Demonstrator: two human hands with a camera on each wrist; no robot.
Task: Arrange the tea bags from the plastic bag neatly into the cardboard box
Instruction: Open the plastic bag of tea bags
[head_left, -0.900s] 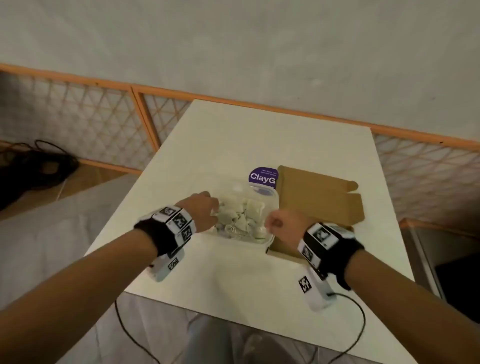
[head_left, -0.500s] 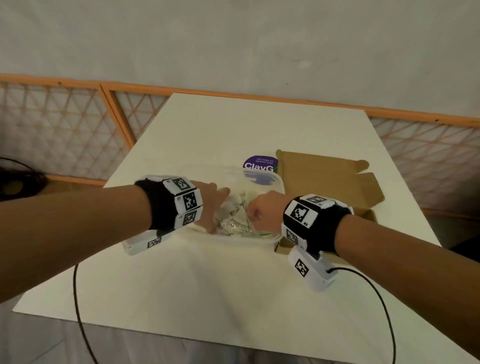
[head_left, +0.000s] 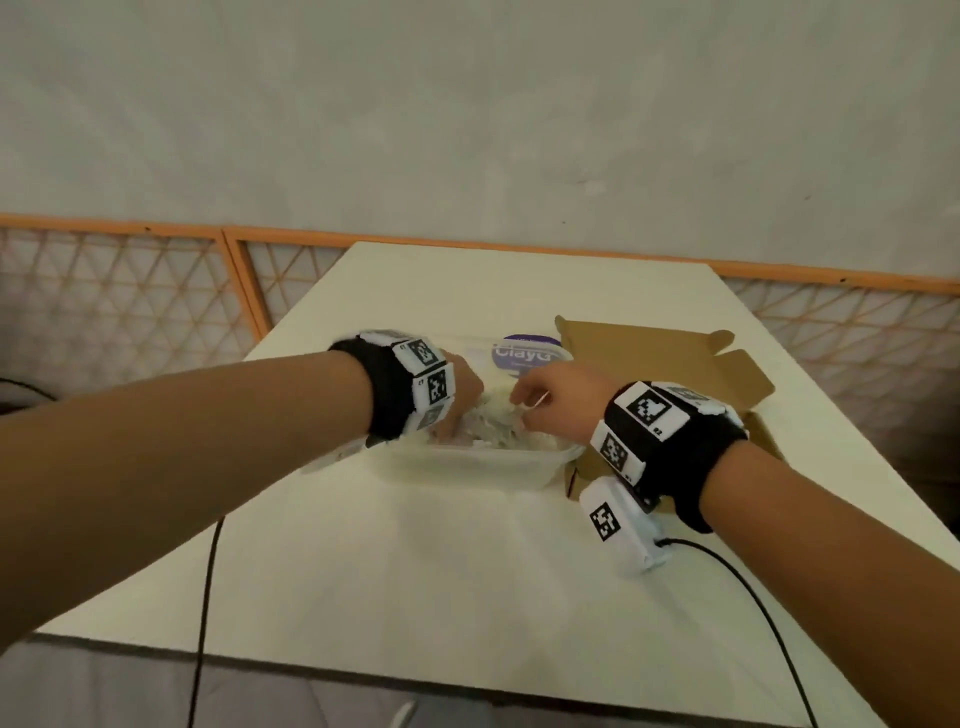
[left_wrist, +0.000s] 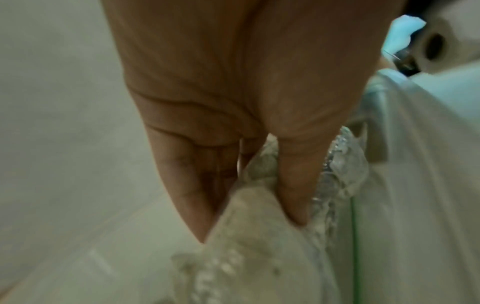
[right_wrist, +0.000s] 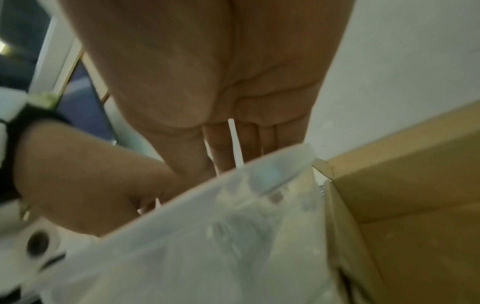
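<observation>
A clear plastic bag (head_left: 467, 462) with a purple label (head_left: 527, 353) lies mid-table, with several pale tea bags (head_left: 493, 434) inside. To its right stands the brown cardboard box (head_left: 649, 364), lid flaps open. My left hand (head_left: 462, 415) is at the bag's left top. In the left wrist view its thumb (left_wrist: 296, 185) and fingers (left_wrist: 197, 185) pinch crinkled bag plastic (left_wrist: 259, 236). My right hand (head_left: 522, 402) is at the bag's top right with its fingers curled. In the right wrist view those fingers (right_wrist: 223, 148) hold a white strip behind the bag's rim (right_wrist: 272, 170), beside the box (right_wrist: 402, 205).
The white table (head_left: 467, 571) has bare surface in front of the bag and behind it. Two black cables (head_left: 208, 597) hang off its near edge. An orange-framed lattice fence (head_left: 130, 291) runs along the wall behind the table.
Both hands have closed in from the bag's sides to its top and now lie close together, gripping the plastic. The head view has tilted up and moved nearer.
</observation>
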